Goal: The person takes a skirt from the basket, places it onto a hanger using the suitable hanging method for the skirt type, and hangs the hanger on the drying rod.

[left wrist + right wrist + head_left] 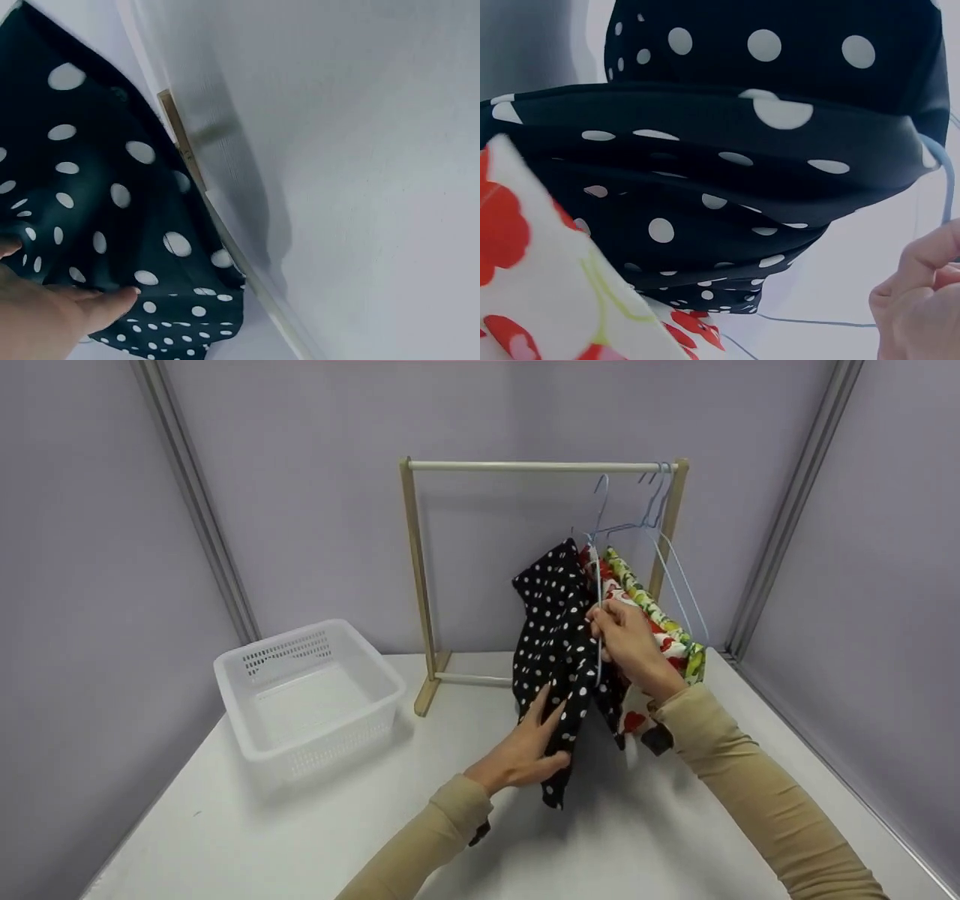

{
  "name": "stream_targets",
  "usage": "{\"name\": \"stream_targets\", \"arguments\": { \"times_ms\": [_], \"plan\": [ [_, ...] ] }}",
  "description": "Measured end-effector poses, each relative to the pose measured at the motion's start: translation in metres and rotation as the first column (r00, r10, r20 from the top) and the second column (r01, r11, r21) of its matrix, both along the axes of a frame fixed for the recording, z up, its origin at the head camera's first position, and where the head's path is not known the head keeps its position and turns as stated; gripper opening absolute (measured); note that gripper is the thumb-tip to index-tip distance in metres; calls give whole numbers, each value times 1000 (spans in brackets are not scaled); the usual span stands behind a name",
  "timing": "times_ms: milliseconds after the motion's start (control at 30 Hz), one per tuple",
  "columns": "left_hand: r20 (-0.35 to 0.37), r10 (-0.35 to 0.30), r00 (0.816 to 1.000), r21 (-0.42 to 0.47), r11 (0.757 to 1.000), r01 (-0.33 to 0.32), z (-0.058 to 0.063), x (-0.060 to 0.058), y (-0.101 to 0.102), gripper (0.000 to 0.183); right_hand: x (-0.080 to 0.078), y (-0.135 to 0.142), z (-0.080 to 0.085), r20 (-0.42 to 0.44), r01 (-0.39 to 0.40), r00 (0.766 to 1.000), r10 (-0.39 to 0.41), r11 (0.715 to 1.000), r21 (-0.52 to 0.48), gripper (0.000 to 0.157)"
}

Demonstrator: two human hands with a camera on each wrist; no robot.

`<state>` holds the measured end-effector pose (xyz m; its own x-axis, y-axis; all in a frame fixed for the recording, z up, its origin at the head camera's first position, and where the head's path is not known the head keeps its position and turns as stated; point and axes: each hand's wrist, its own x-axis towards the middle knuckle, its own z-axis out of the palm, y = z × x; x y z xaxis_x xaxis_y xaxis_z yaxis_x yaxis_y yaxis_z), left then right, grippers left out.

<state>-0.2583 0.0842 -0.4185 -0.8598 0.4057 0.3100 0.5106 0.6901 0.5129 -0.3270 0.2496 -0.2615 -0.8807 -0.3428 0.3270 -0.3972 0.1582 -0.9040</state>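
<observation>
A black garment with white polka dots (551, 622) hangs on a light blue wire hanger (602, 510), whose hook appears just below the rack's rail. My right hand (630, 641) pinches the hanger wire between thumb and fingers; the right wrist view shows the wire (948, 184) running from the fabric to these fingers. Lower down, my left hand (525, 750) touches the front of the polka-dot garment with its fingers spread. In the left wrist view the thumb and fingertips lie against the dotted cloth (120, 195). Part of the hanger is hidden inside the garment.
A rack with wooden legs and a white rail (525, 466) stands at the back. Red-flowered white cloth (664, 639) and yellow-green patterned cloth (630, 572) hang at its right, beside other blue hangers (679, 577). A white perforated basket (322, 742) sits left on the white table (300, 840).
</observation>
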Motion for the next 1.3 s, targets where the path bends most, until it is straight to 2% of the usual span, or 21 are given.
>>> {"name": "stream_targets", "arguments": {
  "times_ms": [167,267,433,533,667,800,1033,1300],
  "plan": [
    [-24,-9,1000,4,1000,9,1,-1,5,57,1,5,10,4,18,1000,-18,1000,-12,27],
    [-40,3,999,-4,1000,-3,2,-2,7,53,-7,8,9,-20,31,999,-32,999,-13,27],
    [-86,23,996,-5,1000,-24,1,-3,9,50,-10,10,10,-55,33,998,-33,999,-8,23],
    [-96,25,995,24,999,-23,0,-3,9,52,-11,11,11,-69,55,996,-54,998,6,23],
    [-62,-5,998,29,1000,7,-1,0,10,64,-12,12,12,-65,80,995,-79,997,14,26],
    [-44,-22,999,-14,1000,21,0,2,12,72,-14,15,16,-71,83,994,-82,996,15,27],
    [-115,6,993,-34,999,-10,-1,-1,17,47,-17,22,24,-51,108,993,-108,994,-6,25],
    [-107,41,993,-33,998,-45,0,-4,28,43,-24,28,31,-26,149,989,-149,989,3,24]
  ]
}}
